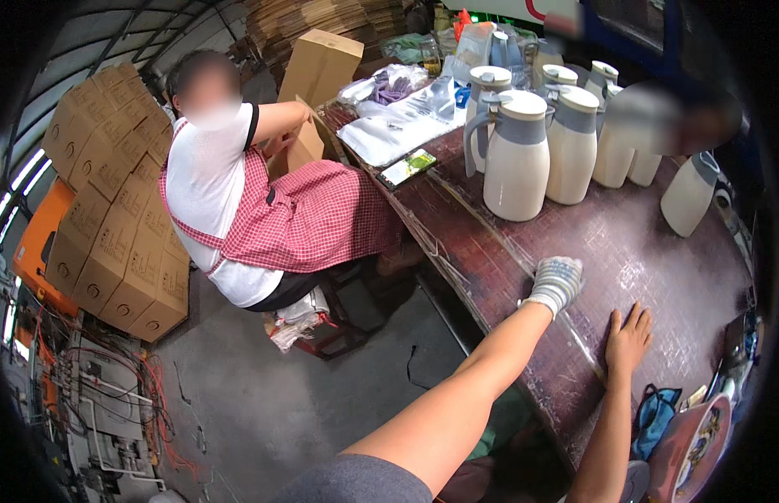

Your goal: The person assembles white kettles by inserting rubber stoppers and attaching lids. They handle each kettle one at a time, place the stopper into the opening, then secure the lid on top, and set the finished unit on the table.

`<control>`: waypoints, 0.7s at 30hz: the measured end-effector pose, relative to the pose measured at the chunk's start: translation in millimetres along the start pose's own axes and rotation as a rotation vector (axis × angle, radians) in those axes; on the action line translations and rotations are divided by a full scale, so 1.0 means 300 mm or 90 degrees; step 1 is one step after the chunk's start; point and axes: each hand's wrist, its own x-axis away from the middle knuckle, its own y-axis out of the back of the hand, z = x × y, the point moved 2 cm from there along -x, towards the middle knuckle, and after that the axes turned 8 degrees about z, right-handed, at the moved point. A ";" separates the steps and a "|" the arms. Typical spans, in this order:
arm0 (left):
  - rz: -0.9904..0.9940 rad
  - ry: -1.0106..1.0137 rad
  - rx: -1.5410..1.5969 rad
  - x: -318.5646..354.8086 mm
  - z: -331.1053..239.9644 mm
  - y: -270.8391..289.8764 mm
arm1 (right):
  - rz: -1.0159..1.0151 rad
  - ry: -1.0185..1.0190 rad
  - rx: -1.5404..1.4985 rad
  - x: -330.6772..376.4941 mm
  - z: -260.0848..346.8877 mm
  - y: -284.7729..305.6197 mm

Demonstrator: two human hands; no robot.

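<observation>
My left hand [559, 282], in a striped white knit glove, rests on the dark red worn tabletop [490, 251]. Its fingers look curled in, and whatever they may hold is hidden. To its right and nearer, my bare right hand [629, 339] lies on the same surface with fingers apart, holding nothing. Beyond the left hand stands a cream jug with a grey collar and handle [517, 172]. Beside it is a similar jug [571, 151], with several more behind. One grey-topped jug [689, 197] stands separately at the far right.
A seated co-worker in a red checked apron [297, 214] handles an open carton [304, 151] at the table's left. A phone [408, 168] and plastic bags [398, 130] lie nearby. Stacked cartons [113, 226] stand left; a pink basket [691, 448] sits lower right.
</observation>
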 end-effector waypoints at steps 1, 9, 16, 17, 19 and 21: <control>-0.008 -0.003 -0.003 0.010 -0.003 -0.003 | 0.001 0.001 0.001 0.003 -0.005 -0.005; 0.017 0.016 -0.025 0.006 -0.016 -0.018 | 0.014 -0.002 -0.023 0.026 -0.014 0.027; -0.018 0.005 -0.017 0.019 -0.021 -0.014 | -0.002 -0.006 -0.024 0.018 -0.023 0.007; -0.025 0.003 -0.009 0.023 -0.020 -0.010 | -0.004 -0.005 -0.027 0.015 -0.023 -0.004; -0.019 -0.001 0.003 0.017 -0.023 -0.002 | -0.008 -0.007 -0.030 0.009 -0.027 -0.004; -0.012 0.001 0.018 0.021 -0.023 0.007 | 0.001 -0.011 -0.027 0.012 -0.023 0.003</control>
